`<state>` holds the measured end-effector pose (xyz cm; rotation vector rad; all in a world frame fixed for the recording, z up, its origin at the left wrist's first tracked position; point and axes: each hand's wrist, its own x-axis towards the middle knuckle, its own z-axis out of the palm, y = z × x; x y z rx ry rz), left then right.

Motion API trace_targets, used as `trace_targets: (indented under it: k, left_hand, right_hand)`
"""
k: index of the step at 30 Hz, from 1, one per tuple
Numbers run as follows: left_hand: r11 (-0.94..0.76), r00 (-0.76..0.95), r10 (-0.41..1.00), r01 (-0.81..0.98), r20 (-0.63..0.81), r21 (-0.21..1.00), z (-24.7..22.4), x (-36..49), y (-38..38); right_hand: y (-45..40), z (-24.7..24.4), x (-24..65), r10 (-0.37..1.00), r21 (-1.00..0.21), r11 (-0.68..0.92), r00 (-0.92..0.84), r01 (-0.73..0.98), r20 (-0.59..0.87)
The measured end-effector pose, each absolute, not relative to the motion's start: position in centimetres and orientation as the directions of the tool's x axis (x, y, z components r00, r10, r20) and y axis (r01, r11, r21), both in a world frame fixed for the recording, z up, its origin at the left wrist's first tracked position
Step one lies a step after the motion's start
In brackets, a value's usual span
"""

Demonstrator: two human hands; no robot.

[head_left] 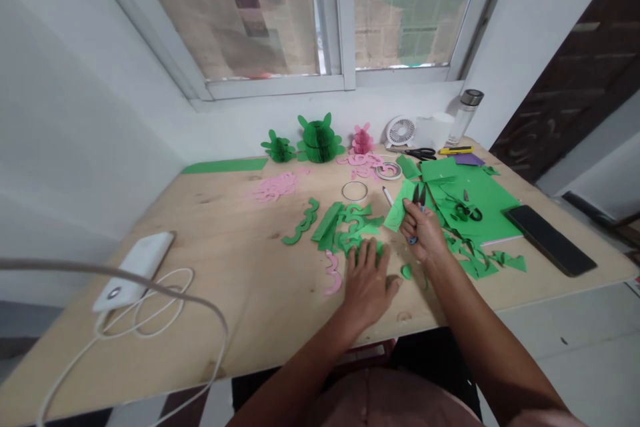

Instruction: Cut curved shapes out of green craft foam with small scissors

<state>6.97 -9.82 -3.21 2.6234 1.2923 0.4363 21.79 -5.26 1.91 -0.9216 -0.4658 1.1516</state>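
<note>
My left hand (368,285) lies with its fingers spread, the fingertips on the near edge of a heap of green paper cutouts (350,221). Raised off the table, my right hand (423,230) holds a pair of scissors (419,196), blades pointing away from me, together with a green paper piece (399,208) that bears a curved outline. A pink wavy cutout (333,273) lies just left of my left hand, and a green wavy cutout (303,221) is farther left. One small green scrap (406,271) sits between my hands.
Green sheets (473,197) with scraps and a phone (550,240) lie right. Along the back stand green paper figures (320,141), a pink one (362,139), a small fan (401,131) and a glass bottle (465,117). A white power bank (135,270) with a looping cable lies left.
</note>
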Motion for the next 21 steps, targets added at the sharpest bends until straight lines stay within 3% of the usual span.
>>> trace_targets:
  k: [7,13,17,21]
  left_hand:
    - [-0.689,0.677,0.712,0.621,0.186,0.374,-2.7,8.0,-11.8]
    - [-0.583,0.532,0.811,0.768,0.241,0.267,-1.4,5.9,-8.6]
    - [-0.611,0.576,0.791,0.756,0.206,0.234,-2.8,6.6,-9.6]
    - [-0.679,0.66,0.73,0.672,0.178,0.294,-3.7,9.1,-12.0]
  right_hand:
    - [-5.9,1.6,22.3,0.916,-0.82,0.112,0.378,-0.561,-0.133]
    - [-6.2,1.6,22.4,0.913,-0.807,0.13,0.386,-0.576,-0.129]
    - [-6.4,1.9,22.2,0.913,-0.805,0.13,0.387,-0.579,-0.131]
    - [-6.6,2.3,22.3,0.91,-0.816,0.121,0.392,-0.566,-0.136]
